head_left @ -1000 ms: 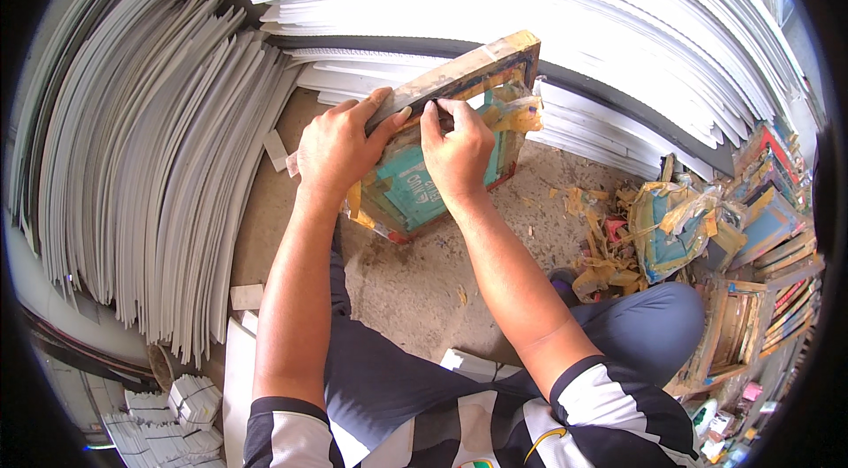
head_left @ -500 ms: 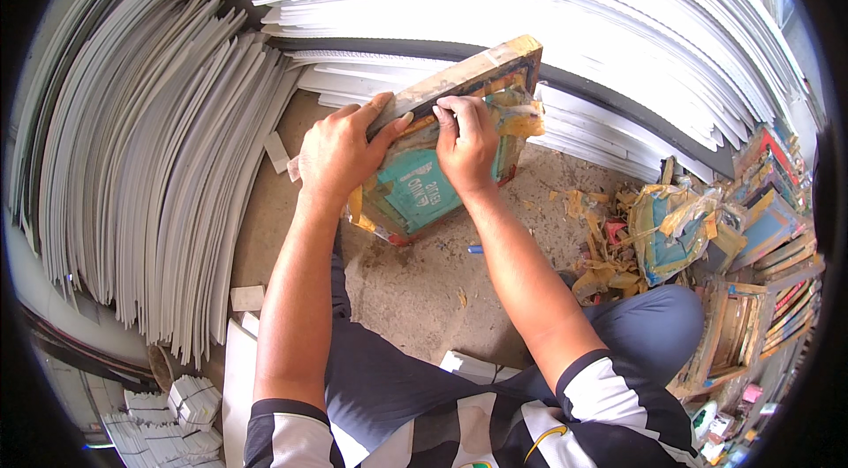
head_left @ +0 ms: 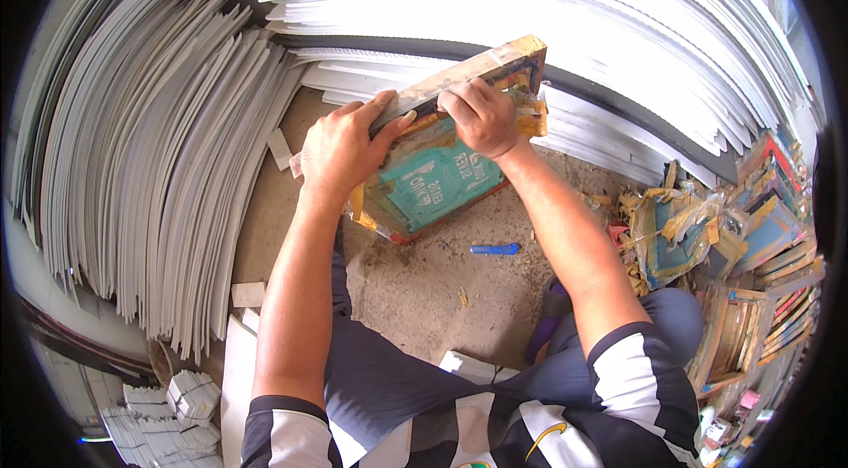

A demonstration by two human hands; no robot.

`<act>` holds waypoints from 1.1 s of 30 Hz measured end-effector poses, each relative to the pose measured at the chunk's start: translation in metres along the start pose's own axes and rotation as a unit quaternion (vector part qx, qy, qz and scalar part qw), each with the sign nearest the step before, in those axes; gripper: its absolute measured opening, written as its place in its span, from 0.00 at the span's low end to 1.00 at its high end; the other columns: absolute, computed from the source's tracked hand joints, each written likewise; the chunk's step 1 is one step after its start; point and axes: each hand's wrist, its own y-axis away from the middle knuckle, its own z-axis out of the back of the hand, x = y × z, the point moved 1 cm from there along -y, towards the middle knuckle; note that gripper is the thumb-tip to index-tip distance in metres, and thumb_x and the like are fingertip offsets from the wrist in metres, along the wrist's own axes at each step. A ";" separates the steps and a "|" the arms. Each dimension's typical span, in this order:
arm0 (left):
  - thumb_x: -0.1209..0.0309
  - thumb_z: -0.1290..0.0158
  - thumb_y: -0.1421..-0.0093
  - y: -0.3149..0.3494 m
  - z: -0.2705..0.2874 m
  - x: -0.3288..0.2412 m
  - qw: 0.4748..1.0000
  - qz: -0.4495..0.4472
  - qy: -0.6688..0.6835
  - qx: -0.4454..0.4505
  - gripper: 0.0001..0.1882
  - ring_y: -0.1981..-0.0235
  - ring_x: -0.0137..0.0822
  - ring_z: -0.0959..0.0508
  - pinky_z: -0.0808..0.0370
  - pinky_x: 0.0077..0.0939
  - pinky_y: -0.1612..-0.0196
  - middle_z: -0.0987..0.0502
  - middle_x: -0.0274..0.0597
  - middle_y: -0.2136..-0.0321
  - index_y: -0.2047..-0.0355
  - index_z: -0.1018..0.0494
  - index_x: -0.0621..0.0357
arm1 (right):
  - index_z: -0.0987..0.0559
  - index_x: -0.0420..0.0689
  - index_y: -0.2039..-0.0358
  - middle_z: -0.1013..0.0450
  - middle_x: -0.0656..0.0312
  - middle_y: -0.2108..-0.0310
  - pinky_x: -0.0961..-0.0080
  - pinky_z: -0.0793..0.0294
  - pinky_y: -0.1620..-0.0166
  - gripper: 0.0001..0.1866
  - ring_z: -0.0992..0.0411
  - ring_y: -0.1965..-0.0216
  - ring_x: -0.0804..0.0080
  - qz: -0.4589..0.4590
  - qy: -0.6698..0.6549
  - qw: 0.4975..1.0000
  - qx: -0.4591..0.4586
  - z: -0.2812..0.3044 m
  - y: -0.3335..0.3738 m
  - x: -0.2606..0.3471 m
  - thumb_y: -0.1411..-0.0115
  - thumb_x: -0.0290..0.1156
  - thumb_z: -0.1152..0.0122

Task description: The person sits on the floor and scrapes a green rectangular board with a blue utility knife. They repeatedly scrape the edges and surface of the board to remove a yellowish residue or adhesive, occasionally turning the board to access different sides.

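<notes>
A screen-printing frame (head_left: 442, 177) stands tilted on the floor ahead of me, with a wooden rim, teal mesh and ragged brown tape along its edges. My left hand (head_left: 340, 146) grips the upper rail at its left part, thumb on the near face and fingers over the top. Higher on the same rail, my right hand (head_left: 481, 117) is closed with curled fingers against the rail's inner edge. What those fingers pinch is hidden. Loose brown tape (head_left: 532, 119) hangs off the frame's right corner, beside that hand. A blue utility knife (head_left: 495, 249) lies on the floor.
Tall stacks of white sheets (head_left: 150, 150) line the left, and more white sheets (head_left: 530, 9) lie across the back. On the right are a taped frame (head_left: 676, 238), torn tape scraps and stacked wooden frames (head_left: 733, 335). Bundled white strips (head_left: 172, 419) sit lower left.
My right hand has shifted right and slightly up along the rail, its forearm swinging right. More of the mesh and the whole blue knife now show. My left hand keeps its hold.
</notes>
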 end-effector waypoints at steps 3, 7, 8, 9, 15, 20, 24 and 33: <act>0.42 0.42 0.37 0.002 0.000 0.002 1.000 0.008 -0.001 -0.003 0.27 0.71 0.46 0.15 0.19 0.40 0.68 0.16 0.45 0.71 0.47 0.18 0.45 | 0.21 0.50 0.66 0.26 0.69 0.68 0.72 0.23 0.68 0.05 0.25 0.66 0.71 0.034 -0.006 0.999 0.041 0.005 0.001 -0.007 0.43 0.26 0.36; 0.43 0.42 0.37 -0.002 0.004 -0.004 0.999 0.039 -0.020 0.031 0.27 0.69 0.45 0.14 0.18 0.40 0.66 0.16 0.45 0.69 0.46 0.19 0.44 | 0.21 0.47 0.67 0.23 0.65 0.70 0.68 0.24 0.67 0.04 0.23 0.68 0.67 -0.124 -0.059 0.989 -0.048 0.013 0.007 0.016 0.41 0.27 0.34; 0.43 0.42 0.37 -0.003 0.006 -0.005 0.997 0.050 -0.020 0.047 0.27 0.67 0.45 0.14 0.18 0.40 0.63 0.15 0.46 0.67 0.45 0.19 0.44 | 0.21 0.47 0.67 0.23 0.64 0.71 0.67 0.24 0.67 0.04 0.23 0.68 0.65 -0.185 -0.078 0.978 -0.063 0.014 0.005 0.029 0.41 0.27 0.33; 0.43 0.42 0.37 -0.003 0.006 -0.006 0.996 0.061 -0.019 0.062 0.27 0.65 0.45 0.13 0.18 0.40 0.61 0.15 0.46 0.65 0.44 0.19 0.43 | 0.21 0.46 0.67 0.22 0.62 0.72 0.66 0.24 0.66 0.04 0.23 0.69 0.64 -0.245 -0.098 0.962 -0.078 0.014 0.004 0.041 0.41 0.28 0.33; 0.42 0.43 0.37 0.003 0.003 0.003 1.000 0.016 -0.020 0.003 0.26 0.71 0.46 0.15 0.18 0.41 0.68 0.17 0.44 0.72 0.48 0.18 0.43 | 0.23 0.47 0.70 0.24 0.63 0.72 0.64 0.26 0.64 0.08 0.27 0.71 0.61 -0.145 -0.067 0.987 0.004 0.025 0.037 0.086 0.43 0.33 0.31; 0.43 0.42 0.37 -0.001 0.002 -0.004 0.999 0.023 -0.005 0.024 0.27 0.66 0.47 0.14 0.18 0.41 0.62 0.15 0.47 0.65 0.46 0.18 0.43 | 0.23 0.42 0.52 0.24 0.50 0.54 0.57 0.25 0.46 0.26 0.25 0.51 0.47 -0.304 -0.089 0.874 0.368 0.009 0.204 0.082 0.46 0.42 0.26; 0.40 0.43 0.37 0.007 0.000 -0.001 1.000 0.015 -0.022 0.006 0.28 0.69 0.47 0.14 0.17 0.41 0.65 0.15 0.44 0.70 0.47 0.18 0.43 | 0.30 0.44 0.36 0.35 0.45 0.34 0.54 0.32 0.34 0.41 0.36 0.34 0.47 -0.377 -0.037 0.685 0.622 0.050 0.276 0.065 0.46 0.47 0.25; 0.42 0.43 0.36 0.008 -0.001 -0.003 1.000 0.001 -0.024 -0.007 0.27 0.70 0.42 0.14 0.17 0.38 0.66 0.16 0.43 0.70 0.46 0.18 0.44 | 0.29 0.41 0.38 0.32 0.49 0.39 0.53 0.32 0.35 0.37 0.37 0.34 0.51 -0.331 -0.045 0.660 0.673 0.058 0.337 0.094 0.43 0.45 0.26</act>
